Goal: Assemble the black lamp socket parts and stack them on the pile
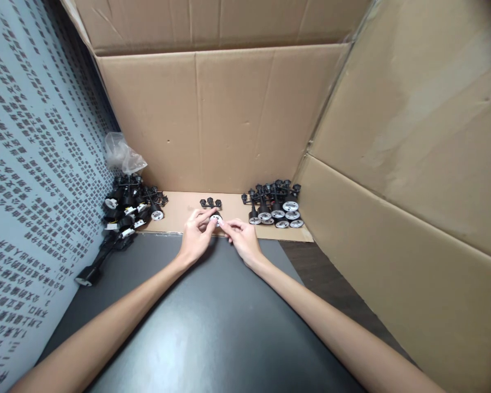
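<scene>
A small black lantern-style lamp post [210, 203] with several little lamp heads lies on its side, its round white base [216, 218] turned toward me. My left hand [195, 236] grips it near the base, thumb at the rim and fingers around the black body. At the base's right edge, the thumb and fingertips of my right hand [242, 239] are pinched together. Whatever they hold is too small to make out. My fingers hide part of the lamp post's stem.
On the right lies a stack of similar lamp posts [275, 203], white bases facing me. A looser heap [126, 204] sits left, below a clear plastic bag [123, 154]. Cardboard walls [229, 120] rise behind and right; a printed sheet [36, 136] stands left. The tabletop [196, 327] is dark grey.
</scene>
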Motion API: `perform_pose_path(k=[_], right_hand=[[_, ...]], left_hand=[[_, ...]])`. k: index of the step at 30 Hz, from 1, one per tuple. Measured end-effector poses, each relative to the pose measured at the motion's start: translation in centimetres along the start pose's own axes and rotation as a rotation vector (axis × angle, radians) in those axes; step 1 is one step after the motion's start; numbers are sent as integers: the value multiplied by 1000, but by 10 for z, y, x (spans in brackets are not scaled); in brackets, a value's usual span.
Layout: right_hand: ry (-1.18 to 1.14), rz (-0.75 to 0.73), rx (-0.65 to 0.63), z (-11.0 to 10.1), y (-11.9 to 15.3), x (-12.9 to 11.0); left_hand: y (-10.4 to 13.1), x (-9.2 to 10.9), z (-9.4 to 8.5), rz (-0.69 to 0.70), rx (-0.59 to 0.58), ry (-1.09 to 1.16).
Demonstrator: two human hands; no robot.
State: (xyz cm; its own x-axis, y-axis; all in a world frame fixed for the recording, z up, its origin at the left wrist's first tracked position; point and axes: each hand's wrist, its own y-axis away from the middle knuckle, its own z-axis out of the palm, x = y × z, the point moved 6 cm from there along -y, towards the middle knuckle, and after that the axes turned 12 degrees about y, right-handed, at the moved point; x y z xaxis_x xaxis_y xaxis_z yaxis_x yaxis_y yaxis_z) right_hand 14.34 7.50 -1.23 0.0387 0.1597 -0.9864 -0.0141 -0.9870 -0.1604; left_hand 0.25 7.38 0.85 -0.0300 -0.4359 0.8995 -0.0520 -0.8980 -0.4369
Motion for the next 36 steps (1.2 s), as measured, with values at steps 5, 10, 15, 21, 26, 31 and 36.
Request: perform_pose_path(k=[5, 10, 15, 21, 26, 31, 36], right_hand=[[-5, 3, 6, 0, 0, 0], [18, 4, 5, 0, 0, 1], [28, 1, 2, 0, -1, 2], [20, -2, -8, 0, -1, 2], [14, 0, -6, 0, -1, 0], [19, 6, -5, 0, 0, 0], [31, -7, 0, 0, -1, 1]], left_hand=[[0, 0, 0, 0, 0, 9], [0, 0, 0, 3, 9, 22], [-1, 0, -1, 16, 20, 19], [-1, 3, 0, 28, 9, 2], [0, 5, 1, 29, 12, -29], [0, 6, 0, 39, 12, -35], [0, 7, 1, 36, 12, -45]])
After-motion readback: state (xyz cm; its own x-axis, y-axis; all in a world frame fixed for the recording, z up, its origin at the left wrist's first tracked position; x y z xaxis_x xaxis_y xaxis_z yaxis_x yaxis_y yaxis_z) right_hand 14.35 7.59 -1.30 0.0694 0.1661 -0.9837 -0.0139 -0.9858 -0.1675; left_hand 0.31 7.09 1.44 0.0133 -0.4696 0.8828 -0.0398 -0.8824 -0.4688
